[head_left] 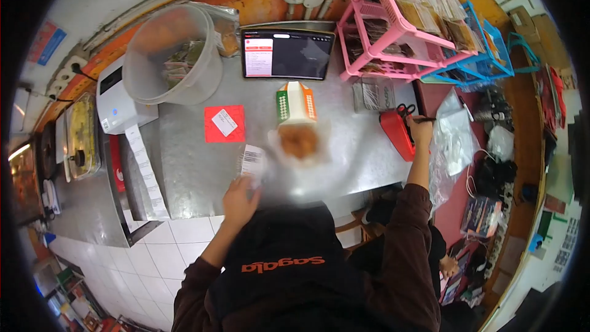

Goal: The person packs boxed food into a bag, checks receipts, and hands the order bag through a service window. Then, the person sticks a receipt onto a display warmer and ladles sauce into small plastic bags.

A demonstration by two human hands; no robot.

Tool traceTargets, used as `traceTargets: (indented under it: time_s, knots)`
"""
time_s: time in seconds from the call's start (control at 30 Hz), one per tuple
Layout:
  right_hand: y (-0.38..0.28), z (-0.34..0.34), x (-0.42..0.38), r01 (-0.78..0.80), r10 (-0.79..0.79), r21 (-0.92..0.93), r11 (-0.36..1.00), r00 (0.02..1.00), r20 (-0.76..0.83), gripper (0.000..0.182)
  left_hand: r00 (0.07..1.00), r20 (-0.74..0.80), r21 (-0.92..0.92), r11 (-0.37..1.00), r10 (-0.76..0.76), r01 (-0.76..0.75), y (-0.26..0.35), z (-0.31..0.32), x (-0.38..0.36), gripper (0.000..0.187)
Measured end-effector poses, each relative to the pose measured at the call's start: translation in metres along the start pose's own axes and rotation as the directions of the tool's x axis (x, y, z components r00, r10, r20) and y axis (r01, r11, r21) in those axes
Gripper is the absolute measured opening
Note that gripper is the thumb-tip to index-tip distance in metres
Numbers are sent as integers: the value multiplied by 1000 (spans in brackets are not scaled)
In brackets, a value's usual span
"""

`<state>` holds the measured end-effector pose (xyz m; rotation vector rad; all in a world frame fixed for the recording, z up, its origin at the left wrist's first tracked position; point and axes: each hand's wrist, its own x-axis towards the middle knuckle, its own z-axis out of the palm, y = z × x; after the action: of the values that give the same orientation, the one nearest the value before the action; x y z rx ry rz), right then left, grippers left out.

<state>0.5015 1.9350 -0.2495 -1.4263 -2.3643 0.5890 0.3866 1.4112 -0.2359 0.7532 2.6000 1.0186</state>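
Observation:
My left hand is at the front of the steel counter, its fingertips blurred and closed on the lower end of a white printed slip. A clear plastic edge shows beside the slip. Over on the right, my right hand is closed around a thin dark pen, just beside a red tape dispenser. Black-handled scissors stand by the dispenser. Between my hands, brown fried food sits blurred on pale paper, in front of an open green, white and orange carton.
A red square with a white label lies left of the carton. Behind are a tablet, a clear tub and a label printer. Pink shelves stand at back right. Another person's hand shows at lower right.

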Motion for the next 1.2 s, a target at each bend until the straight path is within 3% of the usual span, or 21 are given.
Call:
traceTargets:
  time_s: [0.07, 0.13, 0.2, 0.27, 0.3, 0.37, 0.43, 0.47, 0.5, 0.53, 0.67, 0.73, 0.8, 0.83, 0.87, 0.93, 1.0, 1.07, 1.1, 1.13, 1.2]
  knots:
    - [-23, -11, -5, -55, 61, -102, 993, 996, 61, 29, 984, -124, 199, 975, 126, -100, 21, 20, 31, 30]
    - [-45, -19, -23, -63, -37, -298, 953, 948, -317, 33, 968, -217, 294, 954, 129, -61, 20, 48, 64, 33]
    - [-83, -33, -53, 137, -139, -42, 990, 841, -524, 36, 982, -186, 379, 924, 16, 56, 19, 65, 96, 33]
    - [-47, 12, -73, 325, -240, 150, 934, 880, -410, 32, 983, -159, 460, 873, -96, 160, 11, 79, 119, 34]
    - [-58, 34, -102, 267, -215, 387, 883, 961, -173, 28, 981, -97, 460, 866, -170, 196, 2, 85, 127, 31]
    - [-101, 53, -150, 32, -169, 403, 915, 935, 311, 35, 969, -40, 465, 854, -245, 235, -4, 91, 132, 30]
    - [-112, 77, -169, -85, -222, 535, 840, 847, 483, 42, 987, -42, 163, 973, -157, 162, -4, 93, 132, 25]
    - [-116, 84, -173, -153, -238, 557, 816, 789, 566, 42, 986, -42, 169, 972, -160, 165, -1, 98, 130, 25]
    - [-115, 94, -177, -157, -240, 560, 814, 787, 568, 42, 974, -71, -67, 975, -216, 212, 1, 107, 128, 22]
    - [-116, 103, -180, -75, -375, 681, 728, 788, 488, 39, 957, -87, -302, 923, -276, 239, 3, 116, 126, 19]
    - [-112, 112, -185, 60, -565, 791, 609, 732, 380, 39, 927, -260, -346, 922, -270, 171, 26, 160, 117, 18]
    - [-120, 103, -185, 126, -589, 762, 635, 718, 371, 39, 947, -303, -336, 942, -109, 1, 49, 164, 113, 27]
    - [-131, 87, -186, -52, -407, 729, 683, 801, 439, 33, 934, -309, -413, 910, -177, 35, 83, 162, 109, 31]
    - [-128, 91, -186, -52, -410, 727, 685, 797, 443, 33, 923, -304, -489, 870, -235, 61, 97, 156, 107, 38]
    - [-122, 96, -185, 42, -439, 730, 682, 822, 363, 28, 922, -305, -491, 869, -241, 64, 105, 147, 106, 38]
    - [-112, 100, -178, 139, -471, 723, 677, 837, 280, 24, 990, -128, -234, 968, 64, -93, 114, 135, 106, 48]
    - [-100, 99, -162, 164, -529, 710, 685, 782, 330, 22, 991, -104, -134, 987, 80, -94, 112, 139, 108, 49]
    - [-88, 96, -139, 128, -459, 740, 661, 848, 263, 23, 986, -110, 57, 992, 122, -116, 103, 146, 112, 47]
    - [-88, 87, -126, 212, -425, 684, 698, 892, 157, 19, 986, -113, 56, 992, 119, -113, 101, 146, 115, 47]
    - [-88, 80, -113, 116, -301, 576, 809, 924, 237, 21, 994, -74, 67, 995, 78, -73, 98, 144, 117, 46]
    - [-86, 80, -87, 439, -553, 412, 798, 805, 213, 29, 999, -35, 80, 996, 39, -36, 91, 139, 122, 46]
